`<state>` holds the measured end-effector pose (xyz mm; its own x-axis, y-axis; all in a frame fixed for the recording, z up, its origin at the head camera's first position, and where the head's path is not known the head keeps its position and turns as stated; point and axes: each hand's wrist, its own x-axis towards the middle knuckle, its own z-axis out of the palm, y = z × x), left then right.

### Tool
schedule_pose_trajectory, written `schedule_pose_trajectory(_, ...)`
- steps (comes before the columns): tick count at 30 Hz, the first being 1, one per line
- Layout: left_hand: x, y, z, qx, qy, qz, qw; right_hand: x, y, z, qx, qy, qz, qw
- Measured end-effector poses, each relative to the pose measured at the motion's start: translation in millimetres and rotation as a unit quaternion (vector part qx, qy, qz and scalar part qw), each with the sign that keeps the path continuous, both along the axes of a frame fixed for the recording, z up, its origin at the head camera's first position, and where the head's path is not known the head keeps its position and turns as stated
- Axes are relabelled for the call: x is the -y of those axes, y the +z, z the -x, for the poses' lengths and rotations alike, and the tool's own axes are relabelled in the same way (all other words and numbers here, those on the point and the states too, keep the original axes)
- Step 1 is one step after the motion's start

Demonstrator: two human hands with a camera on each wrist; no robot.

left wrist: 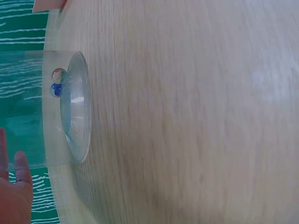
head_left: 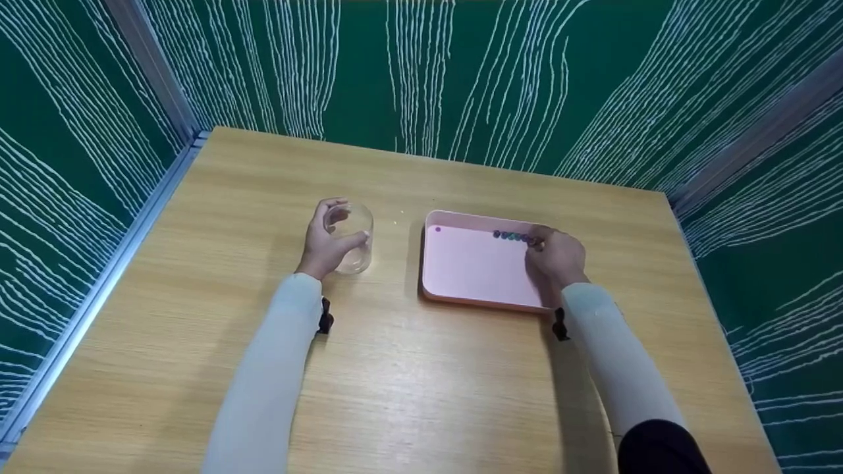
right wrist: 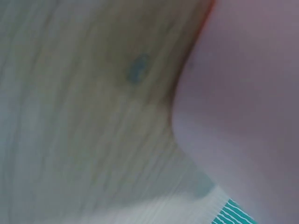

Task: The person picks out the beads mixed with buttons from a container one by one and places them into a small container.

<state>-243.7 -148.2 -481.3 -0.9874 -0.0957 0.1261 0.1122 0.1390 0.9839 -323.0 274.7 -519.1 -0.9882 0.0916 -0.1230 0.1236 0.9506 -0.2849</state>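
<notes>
- Landmark: shallow pink rectangular tray with raised walls (head_left: 474, 273), lying flat on the pale wood-grain counter (head_left: 402, 395).
- Inside the tray, near its far wall and toward its right end: a line of small dark, glossy round marbles (head_left: 511, 236), some greenish.
- Right hand (head_left: 560, 255) over the tray's right end, fingers bent and tips brought close at the line's right end. Cannot tell whether a marble is pinched; the tips are partly hidden.
- Left of the tray, apart from it: clear, colourless cylindrical container (head_left: 356, 261), upright on the counter. Left hand (head_left: 323, 245) curled round it, thumb across the near side.
- At the container's bottom: a blue glassy marble (left wrist: 56, 90) beside an orange-tinted clear marble (left wrist: 59, 74).
- Step in hand, as judged: fingertip work on the line, container steadied.
- Next move likely calls for a light, exact touch, neighbouring marbles undisturbed, container kept steady.
</notes>
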Motion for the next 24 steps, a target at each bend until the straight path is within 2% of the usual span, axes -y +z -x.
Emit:
schedule_pose_trajectory(2,0.1,-0.7,0.4,0.001,-0.001,0.002,1.0000,-0.4,-1.4,-0.7,0.000,-0.002,0.005,1.0000)
schedule_pose_trajectory(9,0.9,-2.8,1.9,0.001,-0.011,-0.018,0.9998,-3.9,-5.0,-0.4,-0.043,0.027,-0.020,0.9985)
schedule_pose_trajectory(24,0.7,-0.9,1.6,0.001,-0.008,-0.026,0.9996,-2.7,-5.5,0.1,-0.037,0.011,-0.010,0.9992)
